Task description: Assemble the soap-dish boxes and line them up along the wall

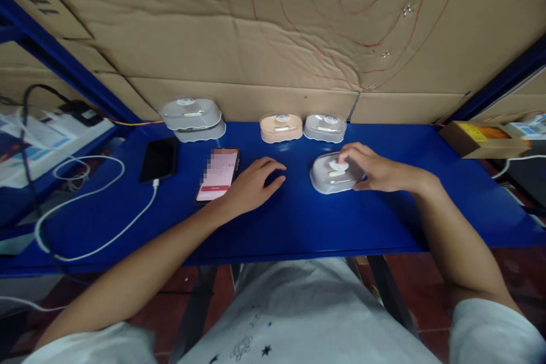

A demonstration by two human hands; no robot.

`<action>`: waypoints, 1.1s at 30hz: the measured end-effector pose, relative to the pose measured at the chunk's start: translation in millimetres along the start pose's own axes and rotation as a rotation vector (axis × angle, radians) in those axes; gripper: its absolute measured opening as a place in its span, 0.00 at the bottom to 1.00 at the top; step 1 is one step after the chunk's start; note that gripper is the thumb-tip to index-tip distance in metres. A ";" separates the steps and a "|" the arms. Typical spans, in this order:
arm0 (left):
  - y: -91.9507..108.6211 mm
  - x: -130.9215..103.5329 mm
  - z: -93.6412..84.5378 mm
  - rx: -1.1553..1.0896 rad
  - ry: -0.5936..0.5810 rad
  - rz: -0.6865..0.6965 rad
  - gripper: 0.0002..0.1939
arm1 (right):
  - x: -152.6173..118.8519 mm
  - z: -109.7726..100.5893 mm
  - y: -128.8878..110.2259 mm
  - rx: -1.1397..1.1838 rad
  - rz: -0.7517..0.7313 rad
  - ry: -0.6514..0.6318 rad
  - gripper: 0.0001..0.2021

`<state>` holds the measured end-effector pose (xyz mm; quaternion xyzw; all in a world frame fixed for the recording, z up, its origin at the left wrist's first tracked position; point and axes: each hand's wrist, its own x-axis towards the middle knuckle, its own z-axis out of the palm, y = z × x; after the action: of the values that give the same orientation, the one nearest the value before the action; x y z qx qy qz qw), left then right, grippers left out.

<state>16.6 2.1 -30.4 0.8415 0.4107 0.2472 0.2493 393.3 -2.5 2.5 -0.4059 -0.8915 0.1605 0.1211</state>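
My right hand (375, 169) is closed round the right side of a grey oval box with a clear lid (330, 181), which rests on the blue table (294, 227). Its fingertips touch the lid near a round white label. To the left, my left hand (260, 182) lies on the table with its fingers apart and nothing in it, just right of a phone with a lit pink screen (219, 173). Behind the hands stand a peach box (281, 128) and another grey box (325, 128), side by side.
At the back left, two grey boxes (191, 115) are stacked. A dark phone (159, 159) has a white cable (128, 233) plugged in. Power strips (51, 139) lie far left. An open cardboard box (482, 139) stands back right, and a cardboard wall (191, 51) closes the rear.
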 end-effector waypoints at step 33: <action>-99.4 29.1 -145.6 0.858 0.213 -0.314 0.38 | 8.8 5.8 71.0 -0.379 0.292 0.441 0.27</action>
<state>-114.5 110.9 23.5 0.7663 0.6213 0.0992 -0.1301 434.3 47.1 -29.4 -0.5699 -0.7901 -0.0847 0.2093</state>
